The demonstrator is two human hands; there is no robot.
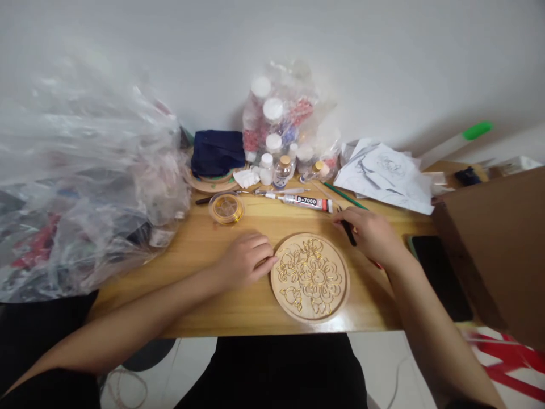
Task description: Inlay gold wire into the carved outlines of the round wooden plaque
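Pale wood forms your one round plate point(298, 313), which lies flat near the middle of the front edge of the bench point(204, 312). Inside its raised rim, thin golden outlines point(319, 276) draw one large flower, with leaves and curls around it. Your left hand point(249, 258) has its fingers curled at the left rim; whether they pinch something, I cannot tell. Your right hand point(372, 232), just beyond the right rim, is closed around one slim black tool point(349, 233). One dark phone point(440, 278) and one cardboard box point(498, 250) crowd the right edge, and clear plastic point(85, 199) crowds the left. Farther back lie one spool of golden wire point(226, 208), one glue tube point(307, 202) and one green pencil point(346, 195). Toward the back edge you have one folded navy cloth point(218, 153), several bottles, two of them with gold-coloured caps point(285, 161), and one pile of papers point(385, 170).
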